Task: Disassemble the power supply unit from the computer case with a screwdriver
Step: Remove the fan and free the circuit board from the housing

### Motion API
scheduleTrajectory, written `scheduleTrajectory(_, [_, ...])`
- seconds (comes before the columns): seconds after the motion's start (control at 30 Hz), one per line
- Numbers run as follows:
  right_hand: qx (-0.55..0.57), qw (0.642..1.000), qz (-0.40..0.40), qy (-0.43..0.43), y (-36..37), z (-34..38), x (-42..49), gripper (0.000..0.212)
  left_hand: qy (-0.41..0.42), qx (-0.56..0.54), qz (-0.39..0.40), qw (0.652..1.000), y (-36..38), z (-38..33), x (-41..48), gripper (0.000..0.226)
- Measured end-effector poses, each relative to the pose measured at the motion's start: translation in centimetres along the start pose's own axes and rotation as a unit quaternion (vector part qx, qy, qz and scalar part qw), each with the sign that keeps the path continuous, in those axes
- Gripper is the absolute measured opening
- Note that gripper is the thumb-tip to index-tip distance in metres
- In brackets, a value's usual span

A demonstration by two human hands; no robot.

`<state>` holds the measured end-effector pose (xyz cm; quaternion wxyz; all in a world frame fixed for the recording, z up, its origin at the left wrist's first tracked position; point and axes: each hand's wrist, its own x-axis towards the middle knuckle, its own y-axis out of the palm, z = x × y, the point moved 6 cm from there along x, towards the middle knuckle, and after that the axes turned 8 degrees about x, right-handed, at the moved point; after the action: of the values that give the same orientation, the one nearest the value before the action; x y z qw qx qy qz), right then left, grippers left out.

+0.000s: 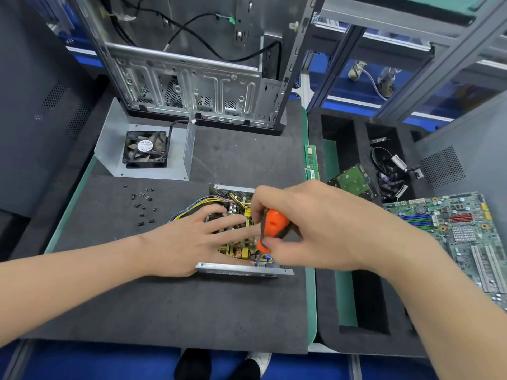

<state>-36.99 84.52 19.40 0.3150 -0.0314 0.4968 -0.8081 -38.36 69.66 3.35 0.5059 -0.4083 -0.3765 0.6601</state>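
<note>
The opened power supply unit [241, 268] lies on the dark foam mat in the middle, its circuit board and yellow and purple wires exposed. My left hand [192, 238] rests flat on top of the board with the fingers spread. My right hand [310, 223] grips an orange and black screwdriver [270, 229]; its tip points down at the near right corner of the board, by the metal front wall. The stripped computer case [197, 86] stands upright at the back of the mat.
The unit's removed cover with its fan [145, 149] lies at the back left. Several loose black screws [144, 202] are scattered left of the unit. A RAM stick [311, 161], a hard drive [352, 179], cables [389, 171] and a motherboard [461, 229] lie to the right.
</note>
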Motion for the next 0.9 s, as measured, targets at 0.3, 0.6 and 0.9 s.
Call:
scheduleTrajectory(0.3, [-0.193, 0.978, -0.075, 0.029, 0.2, 0.9, -0.4, 0.051, 0.0, 0.004, -0.007, 1.0, -0.3, 0.1, 0.0, 0.094])
scheduleTrajectory(0.6, [-0.029, 0.998, 0.02, 0.045, -0.1, -0.6, -0.2, 0.007, 0.0, -0.018, -0.005, 1.0, 0.2, -0.3, -0.1, 0.096])
scheduleTrajectory(0.9, [-0.067, 0.997, 0.028, -0.006, 0.5, 0.7, -0.4, 0.013, 0.006, -0.019, 0.017, 1.0, 0.0, -0.2, -0.1, 0.095])
